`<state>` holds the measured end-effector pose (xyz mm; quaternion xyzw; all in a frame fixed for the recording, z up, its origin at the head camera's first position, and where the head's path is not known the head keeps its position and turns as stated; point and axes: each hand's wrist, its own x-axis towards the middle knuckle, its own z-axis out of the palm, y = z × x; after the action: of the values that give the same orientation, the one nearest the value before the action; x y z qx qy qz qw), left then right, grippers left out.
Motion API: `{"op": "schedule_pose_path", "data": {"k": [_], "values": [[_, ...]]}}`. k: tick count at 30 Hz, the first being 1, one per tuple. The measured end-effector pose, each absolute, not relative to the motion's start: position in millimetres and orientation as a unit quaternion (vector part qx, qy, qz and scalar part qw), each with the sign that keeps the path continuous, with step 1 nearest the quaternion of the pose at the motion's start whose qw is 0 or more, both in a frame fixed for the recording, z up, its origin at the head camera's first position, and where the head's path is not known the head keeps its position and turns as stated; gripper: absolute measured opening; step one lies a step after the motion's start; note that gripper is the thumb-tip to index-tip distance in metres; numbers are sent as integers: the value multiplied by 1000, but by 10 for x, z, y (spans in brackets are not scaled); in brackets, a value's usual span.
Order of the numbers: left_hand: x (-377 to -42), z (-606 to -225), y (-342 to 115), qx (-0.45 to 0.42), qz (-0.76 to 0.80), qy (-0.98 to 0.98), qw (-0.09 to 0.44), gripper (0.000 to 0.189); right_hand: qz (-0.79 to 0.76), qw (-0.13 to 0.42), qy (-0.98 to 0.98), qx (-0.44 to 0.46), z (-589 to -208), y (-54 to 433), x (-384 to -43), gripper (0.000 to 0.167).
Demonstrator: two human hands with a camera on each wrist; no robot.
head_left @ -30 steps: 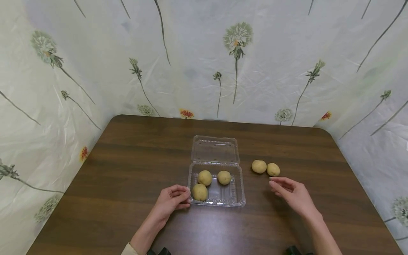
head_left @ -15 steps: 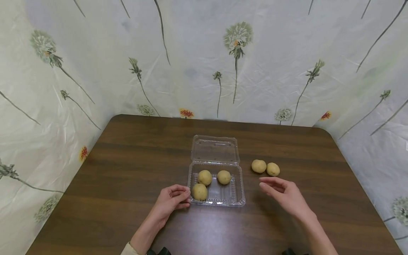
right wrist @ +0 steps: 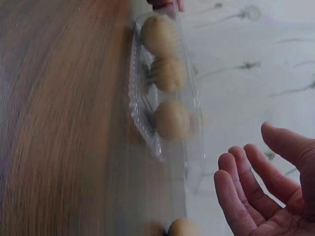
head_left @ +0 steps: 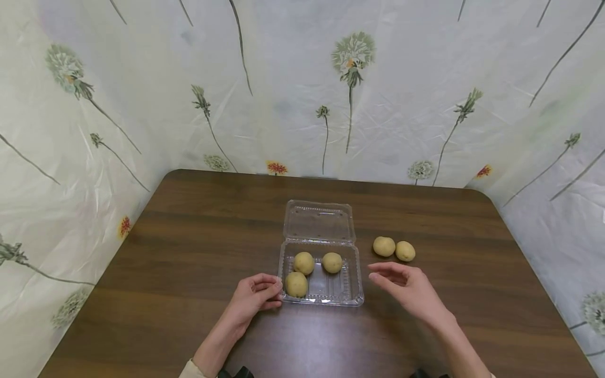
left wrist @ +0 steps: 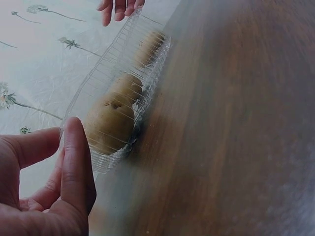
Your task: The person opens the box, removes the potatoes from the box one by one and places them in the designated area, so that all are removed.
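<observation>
A clear plastic clamshell container (head_left: 331, 300) lies with its lid (head_left: 319, 223) folded back on the table. Inside are three potatoes: one at the front left (head_left: 296, 285), one behind it (head_left: 304, 263) and one to the right (head_left: 332, 263). My left hand (head_left: 252, 299) pinches the container's left rim between thumb and fingers; the left wrist view shows this grip (left wrist: 64, 167) closely. Just right of the container, my right hand (head_left: 410, 290) hovers with relaxed, parted fingers and holds nothing. In the right wrist view its fingers (right wrist: 241, 196) touch nothing.
Two more potatoes, a larger one (head_left: 384, 247) and a smaller one (head_left: 405, 251), sit side by side on the brown wooden table (head_left: 212, 226), beyond the right hand. A floral-printed sheet (head_left: 283, 105) hangs around the table's back and sides.
My right hand has moved left, from in front of the two loose potatoes toward the container's right side. The left hand, container and potatoes have stayed in place.
</observation>
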<state>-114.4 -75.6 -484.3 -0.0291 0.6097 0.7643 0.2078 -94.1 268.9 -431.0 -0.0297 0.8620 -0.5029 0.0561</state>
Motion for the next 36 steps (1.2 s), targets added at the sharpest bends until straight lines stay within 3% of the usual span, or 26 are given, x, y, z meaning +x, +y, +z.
{"op": "schedule_pose_path", "data": {"k": [36], "values": [[-1158,-4870,-757,-24,767,607,207,32,-491,46,863,-109,-4398,2251,-1063,32]]}}
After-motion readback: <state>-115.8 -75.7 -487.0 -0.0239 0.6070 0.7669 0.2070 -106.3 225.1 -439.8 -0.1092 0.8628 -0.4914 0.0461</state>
